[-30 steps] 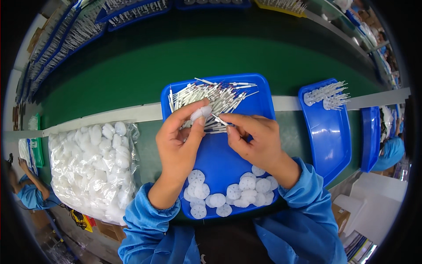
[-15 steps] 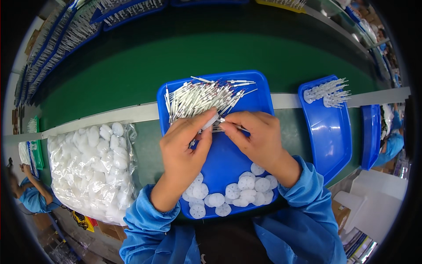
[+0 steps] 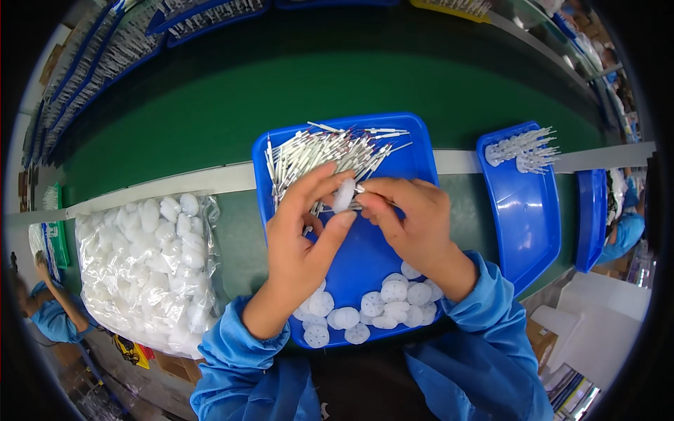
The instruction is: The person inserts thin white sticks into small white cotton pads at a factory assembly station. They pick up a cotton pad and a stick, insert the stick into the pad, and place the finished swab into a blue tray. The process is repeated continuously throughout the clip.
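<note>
Head view: white disc (image 3: pixel 344 196) pinched between left fingers (image 3: pixel 336 230); right fingers (image 3: pixel 385 188) pinch stick (image 3: pixel 359 189) at its right side.

You had two hands in play: left hand (image 3: pixel 298 231) and right hand (image 3: pixel 419 214). One held disc (image 3: pixel 344 195) in the left, one held stick (image 3: pixel 359 189) in the right. You had one work tray (image 3: pixel 365 259) in front, two side trays (image 3: pixel 523 221) at right, the nearer with two clusters (image 3: pixel 518 149). Loose discs (image 3: pixel 372 304): at least a dozen, overlaps blocked an exact count. Stick pile (image 3: pixel 316 161): dozens, too tangled to count. One bag (image 3: pixel 140 274) left of you, one yellow tray (image 3: pixel 449 12), one green tray (image 3: pixel 62 247).
</note>
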The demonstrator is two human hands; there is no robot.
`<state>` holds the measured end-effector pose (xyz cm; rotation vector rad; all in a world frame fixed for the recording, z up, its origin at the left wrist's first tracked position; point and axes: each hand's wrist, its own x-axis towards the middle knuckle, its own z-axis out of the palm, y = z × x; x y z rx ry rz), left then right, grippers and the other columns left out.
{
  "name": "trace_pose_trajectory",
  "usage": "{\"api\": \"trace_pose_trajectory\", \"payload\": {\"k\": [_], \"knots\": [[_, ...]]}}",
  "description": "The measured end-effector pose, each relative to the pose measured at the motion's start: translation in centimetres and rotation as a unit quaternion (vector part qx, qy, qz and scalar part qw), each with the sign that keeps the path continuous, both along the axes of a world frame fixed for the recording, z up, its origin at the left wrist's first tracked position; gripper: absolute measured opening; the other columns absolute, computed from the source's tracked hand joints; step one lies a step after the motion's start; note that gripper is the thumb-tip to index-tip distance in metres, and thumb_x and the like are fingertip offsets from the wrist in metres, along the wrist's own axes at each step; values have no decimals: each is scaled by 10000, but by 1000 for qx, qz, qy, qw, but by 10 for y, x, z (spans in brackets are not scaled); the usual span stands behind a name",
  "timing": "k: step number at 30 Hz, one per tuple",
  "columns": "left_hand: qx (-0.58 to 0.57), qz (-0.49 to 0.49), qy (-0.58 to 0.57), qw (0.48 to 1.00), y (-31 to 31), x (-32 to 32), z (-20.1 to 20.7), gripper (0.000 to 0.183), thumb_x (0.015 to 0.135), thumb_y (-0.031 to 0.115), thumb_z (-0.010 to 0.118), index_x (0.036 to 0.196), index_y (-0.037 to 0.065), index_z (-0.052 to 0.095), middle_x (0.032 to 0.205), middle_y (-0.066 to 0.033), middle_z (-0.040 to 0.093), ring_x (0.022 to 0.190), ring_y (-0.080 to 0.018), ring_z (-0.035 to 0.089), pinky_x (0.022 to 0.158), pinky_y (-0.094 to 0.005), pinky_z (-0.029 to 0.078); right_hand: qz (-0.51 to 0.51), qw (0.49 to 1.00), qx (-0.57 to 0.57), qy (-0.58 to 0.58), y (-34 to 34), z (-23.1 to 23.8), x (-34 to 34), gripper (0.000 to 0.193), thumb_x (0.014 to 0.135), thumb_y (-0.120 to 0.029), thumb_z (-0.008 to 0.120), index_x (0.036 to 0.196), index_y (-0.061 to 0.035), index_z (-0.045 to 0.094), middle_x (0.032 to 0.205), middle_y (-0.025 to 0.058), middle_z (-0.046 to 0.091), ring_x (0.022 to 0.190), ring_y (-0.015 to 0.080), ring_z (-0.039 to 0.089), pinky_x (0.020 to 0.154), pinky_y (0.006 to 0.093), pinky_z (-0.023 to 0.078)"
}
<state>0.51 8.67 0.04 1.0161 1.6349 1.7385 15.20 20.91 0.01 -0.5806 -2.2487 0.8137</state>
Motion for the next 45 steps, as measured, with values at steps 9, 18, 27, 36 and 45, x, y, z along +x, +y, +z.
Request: {"api": "trace_pose_trajectory", "payload": {"k": [9, 18, 27, 36, 45], "knots": [[4, -1, 220, 976, 0, -9, 3, 503, 775, 26, 927, 1254, 95, 789, 1233, -75, 743, 1032, -221, 665, 682, -291, 532, 104, 970, -197, 99, 12, 1, 2, 324, 898, -6, 821, 1212, -11, 743, 1130, 108, 731, 965, 186, 725, 894, 322, 584], [61, 22, 302, 951, 2, -1, -6, 513, 740, -13, 916, 1226, 120, 817, 1186, -47, 727, 900, -204, 638, 720, -317, 523, 113, 955, -261, 80, 6, -3, 4, 338, 914, 24, 819, 1218, -42, 686, 987, 26, 720, 900, 99, 686, 841, 287, 551], [69, 0, 320, 945, 1, -7, -8, 514, 748, -64, 910, 1239, 35, 793, 1225, -129, 691, 1059, -249, 716, 790, -315, 612, 196, 896, -378, 123, 9, -6, 7, 357, 991, 52, 723, 1318, -22, 599, 1133, 48, 686, 1002, 109, 668, 917, 300, 556], [52, -30, 271, 961, 1, -3, 4, 463, 808, 29, 901, 1258, 95, 816, 1209, -72, 722, 895, -199, 661, 723, -301, 529, 114, 879, -455, 89, 12, 0, 10, 144, 1012, -29, 737, 1140, -31, 671, 964, 24, 717, 885, 126, 708, 793, 307, 585], [90, -2, -58, 994, -1, -23, -6, 321, 1084, 113, 672, 1371, -14, 737, 1261, -120, 668, 976, -139, 671, 818, -267, 584, 82, 935, 287, -193, -6, 8, 1, 70, 840, -162, 733, 838, -143, 666, 800, 2, 627, 769, 199, 635, 669, 359, 490]]}}
